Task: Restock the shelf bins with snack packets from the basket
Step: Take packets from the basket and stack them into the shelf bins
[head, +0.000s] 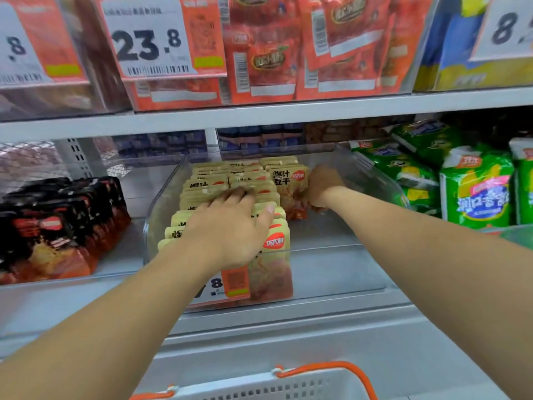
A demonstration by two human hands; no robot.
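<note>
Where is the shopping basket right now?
In the head view, the basket sits at the bottom edge, just right of centre, below the clear bin of beige packets and between the person's two forearms.

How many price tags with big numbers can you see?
4: three tags up top, at the left, middle and right; one on the clear bin's front, partly hidden.

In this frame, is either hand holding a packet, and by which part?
The right hand grips an upright beige snack packet by its right edge in the clear bin. The left hand only rests flat on the packet row.
</note>
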